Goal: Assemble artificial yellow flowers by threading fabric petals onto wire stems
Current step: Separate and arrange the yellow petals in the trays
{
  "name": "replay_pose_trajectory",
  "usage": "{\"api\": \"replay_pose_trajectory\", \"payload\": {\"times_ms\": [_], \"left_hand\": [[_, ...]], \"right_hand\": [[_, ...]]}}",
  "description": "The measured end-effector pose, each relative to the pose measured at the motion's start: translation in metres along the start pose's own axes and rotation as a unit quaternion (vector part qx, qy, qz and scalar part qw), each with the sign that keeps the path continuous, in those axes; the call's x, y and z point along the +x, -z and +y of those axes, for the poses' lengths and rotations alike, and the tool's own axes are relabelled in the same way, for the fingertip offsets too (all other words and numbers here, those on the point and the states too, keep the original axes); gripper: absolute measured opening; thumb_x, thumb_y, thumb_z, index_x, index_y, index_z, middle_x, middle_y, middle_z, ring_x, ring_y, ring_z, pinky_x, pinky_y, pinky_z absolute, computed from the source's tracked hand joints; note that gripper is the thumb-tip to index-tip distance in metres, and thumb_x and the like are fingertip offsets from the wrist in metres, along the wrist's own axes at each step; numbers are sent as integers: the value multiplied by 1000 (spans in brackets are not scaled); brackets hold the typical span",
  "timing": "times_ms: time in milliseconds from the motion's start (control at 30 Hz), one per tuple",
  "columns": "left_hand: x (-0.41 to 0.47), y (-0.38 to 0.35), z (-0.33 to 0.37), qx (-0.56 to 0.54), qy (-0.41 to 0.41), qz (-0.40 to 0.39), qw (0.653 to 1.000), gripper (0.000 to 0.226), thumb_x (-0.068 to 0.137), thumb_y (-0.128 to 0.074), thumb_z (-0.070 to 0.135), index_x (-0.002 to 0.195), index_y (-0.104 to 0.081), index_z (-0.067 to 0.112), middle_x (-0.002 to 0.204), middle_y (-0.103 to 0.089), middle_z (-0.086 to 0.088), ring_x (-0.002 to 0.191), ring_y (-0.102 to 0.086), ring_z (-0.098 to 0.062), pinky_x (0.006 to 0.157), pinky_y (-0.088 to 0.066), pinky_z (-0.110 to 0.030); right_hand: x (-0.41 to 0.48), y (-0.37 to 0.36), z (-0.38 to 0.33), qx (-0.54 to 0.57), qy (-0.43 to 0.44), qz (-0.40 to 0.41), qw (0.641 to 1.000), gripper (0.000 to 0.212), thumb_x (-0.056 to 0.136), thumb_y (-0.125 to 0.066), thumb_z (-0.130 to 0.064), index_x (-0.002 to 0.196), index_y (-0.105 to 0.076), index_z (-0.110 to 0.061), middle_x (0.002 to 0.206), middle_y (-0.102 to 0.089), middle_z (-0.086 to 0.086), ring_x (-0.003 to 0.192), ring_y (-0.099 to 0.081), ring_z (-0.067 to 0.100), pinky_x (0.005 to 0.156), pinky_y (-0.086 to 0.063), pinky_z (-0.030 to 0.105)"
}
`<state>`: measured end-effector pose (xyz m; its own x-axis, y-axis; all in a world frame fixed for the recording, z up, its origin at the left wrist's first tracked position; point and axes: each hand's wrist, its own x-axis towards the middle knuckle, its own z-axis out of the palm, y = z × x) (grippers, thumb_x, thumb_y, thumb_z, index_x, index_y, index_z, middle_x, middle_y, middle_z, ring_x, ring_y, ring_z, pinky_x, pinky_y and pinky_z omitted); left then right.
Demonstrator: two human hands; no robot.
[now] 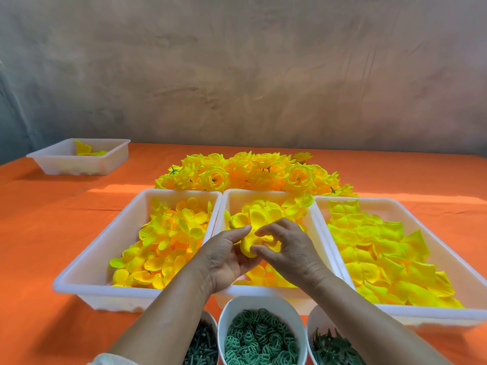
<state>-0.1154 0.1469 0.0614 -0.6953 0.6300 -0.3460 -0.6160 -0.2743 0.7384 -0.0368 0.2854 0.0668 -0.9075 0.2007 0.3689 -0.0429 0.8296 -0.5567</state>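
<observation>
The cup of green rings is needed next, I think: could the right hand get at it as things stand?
Probably yes: the cup of green rings stands open near the right hand, nothing covering it; that hand must first release the yellow petals.

Item 1: cupped yellow fabric petal cluster [249, 243], several layers deep, pinched between the left hand [224, 259] and the right hand [292, 248] above the middle white plastic tray [266, 291].
Item 2: small rounded yellow-orange fabric petals [163, 246], a loose heap in the left white plastic tray [87, 283].
Item 3: larger rounded yellow fabric petals [276, 213], loose at the far end of the middle tray.
Item 4: broad flat yellow fabric petal pieces [382, 254], overlapping in the right white plastic tray [448, 314].
Item 5: finished yellow fabric flowers [245, 172], heaped just behind the three trays.
Item 6: dark green stem pieces [201, 346], bunched at the near edge; detail unclear.
</observation>
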Motion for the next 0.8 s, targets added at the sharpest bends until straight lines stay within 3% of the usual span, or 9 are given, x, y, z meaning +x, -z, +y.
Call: {"api": "replay_pose_trajectory", "payload": {"times_ms": [100,200,333,467,633,800], "left_hand": [[-2,-1,0,0,-5,-7,1000,33,88,-66,15,118,-62,2,104,-66,-20,92,-63,-32,76,-59,-40],[-3,0,0,-8,-4,-14,1000,29,89,-65,14,114,-63,-1,101,-70,-22,87,-69,-34,69,-61,-38],[-3,0,-1,4,-8,-8,1000,30,90,-64,15,117,-60,1,99,-70,-20,93,-67,-32,72,-61,-38],[-3,-1,0,-7,-14,-14,1000,21,93,-59,11,112,-59,1,90,-72,-20,75,-72,-26,74,-62,-40],[-2,-2,0,-17,-9,-11,1000,28,95,-57,4,122,-56,-6,102,-70,-26,83,-73,-29,71,-63,-39],[-4,-2,0,-8,-13,-24,1000,16,89,-62,1,104,-58,-2,88,-70,-21,72,-71,-26,76,-62,-40]], "right_hand": [[1,1,0,17,-13,-12,1000,26,77,-75,-46,99,-71,-33,100,-55,-10,101,-49,13,84,-41,28],[-1,2,-1,20,-9,-23,999,20,78,-73,-47,95,-72,-36,100,-55,-10,101,-49,13,86,-43,32],[-1,3,0,48,-11,-26,998,11,81,-73,-40,90,-75,-34,96,-55,-10,100,-51,12,86,-44,33],[0,3,2,58,1,-13,998,12,87,-70,-32,94,-78,-26,98,-59,-5,102,-52,13,87,-41,31],[2,1,4,48,3,-13,999,16,92,-64,-31,98,-76,-22,99,-62,-2,102,-53,16,84,-41,30],[3,2,3,45,-8,-14,999,24,86,-68,-43,99,-74,-23,98,-62,-3,97,-56,15,84,-46,35]]}}
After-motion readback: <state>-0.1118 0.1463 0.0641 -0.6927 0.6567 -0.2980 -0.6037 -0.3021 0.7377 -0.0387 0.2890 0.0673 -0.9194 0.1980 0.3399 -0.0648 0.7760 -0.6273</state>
